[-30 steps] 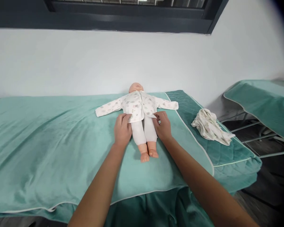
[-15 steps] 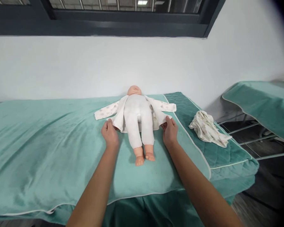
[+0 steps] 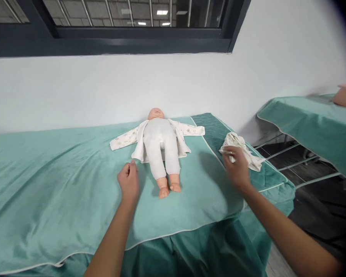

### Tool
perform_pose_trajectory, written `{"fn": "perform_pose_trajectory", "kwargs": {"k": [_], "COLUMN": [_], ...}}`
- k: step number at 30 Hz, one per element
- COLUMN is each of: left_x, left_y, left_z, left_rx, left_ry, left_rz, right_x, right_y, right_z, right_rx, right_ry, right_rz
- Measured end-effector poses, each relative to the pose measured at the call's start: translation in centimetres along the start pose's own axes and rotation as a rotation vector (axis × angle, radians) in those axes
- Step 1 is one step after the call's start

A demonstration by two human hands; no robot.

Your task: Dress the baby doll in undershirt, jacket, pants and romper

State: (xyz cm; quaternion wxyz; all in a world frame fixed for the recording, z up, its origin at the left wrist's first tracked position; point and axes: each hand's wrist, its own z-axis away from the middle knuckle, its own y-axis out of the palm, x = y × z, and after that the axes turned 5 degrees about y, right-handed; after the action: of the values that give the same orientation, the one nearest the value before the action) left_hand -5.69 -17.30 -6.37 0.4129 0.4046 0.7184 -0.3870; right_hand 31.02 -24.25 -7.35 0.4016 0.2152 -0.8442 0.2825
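A baby doll (image 3: pixel 161 138) lies on its back, feet toward me, in white leggings. An open white patterned jacket (image 3: pixel 140 144) spreads beneath and around it, sleeves stretched out sideways. My left hand (image 3: pixel 128 180) is closed in a loose fist just below the jacket's left front corner, with no cloth visible in it. Over at the right, my right hand (image 3: pixel 235 164) hovers with curved fingers apart, in front of a crumpled whitish cloth (image 3: pixel 252 159) and partly covering it. I cannot tell whether its fingers touch that cloth.
A light green sheet (image 3: pixel 60 192) covers most of the bed; a darker quilted mattress (image 3: pixel 207 123) shows at the right. Behind rises a white wall (image 3: pixel 118 84) with a dark window frame (image 3: pixel 132 46). Another green-covered bed (image 3: pixel 308 123) stands at the right, beyond metal rails.
Both hands have let go of the jacket's front edges, which now lie down. My right hand has moved right to the crumpled cloth; my left stays near the hem. The view has shifted slightly.
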Motion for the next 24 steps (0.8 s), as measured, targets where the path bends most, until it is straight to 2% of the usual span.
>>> {"fn": "perform_pose_trajectory", "kwargs": {"k": [2,3,4,7,11,14,17,18,21,24], "left_x": [-0.3,-0.5,-0.7,-1.7,-3.7,-5.3,-7.4,-8.3,-11.5,-14.3], "left_y": [-0.5,-0.7,-0.8,-1.0,-1.3,-1.9,-2.2,-2.1,-1.3,-0.3], "left_z": [0.8,1.2,1.6,2.8,3.8,3.6,3.0,2.8,2.5,2.6], "left_rx": [0.064,0.102,0.152,0.378,0.706,0.795,0.766,0.752,0.727,0.733], "left_ry": [0.008,0.013,0.019,0.070,0.164,0.182,0.190,0.194,0.151,-0.034], "left_rz": [-0.061,-0.098,-0.138,-0.289,-0.394,-0.329,-0.263,-0.230,-0.002,0.327], "right_x": [-2.5,-3.7,-4.7,-6.4,-5.2,-2.3,2.3,4.2,10.6,16.9], "right_y": [-3.3,-4.7,-5.7,-7.4,-7.3,-6.9,-6.3,-6.1,-5.3,-4.4], "right_z": [-2.6,-3.9,-5.0,-7.5,-9.2,-9.5,-8.7,-8.1,-6.0,-4.0], "right_rx": [-0.105,-0.087,-0.009,0.175,0.430,0.528,0.501,0.512,0.664,0.802], "right_ry": [0.014,0.074,0.166,0.292,0.279,0.237,0.163,0.149,0.111,0.053], "right_rz": [0.242,0.374,0.483,0.535,0.500,0.475,0.385,0.302,-0.043,-0.359]}}
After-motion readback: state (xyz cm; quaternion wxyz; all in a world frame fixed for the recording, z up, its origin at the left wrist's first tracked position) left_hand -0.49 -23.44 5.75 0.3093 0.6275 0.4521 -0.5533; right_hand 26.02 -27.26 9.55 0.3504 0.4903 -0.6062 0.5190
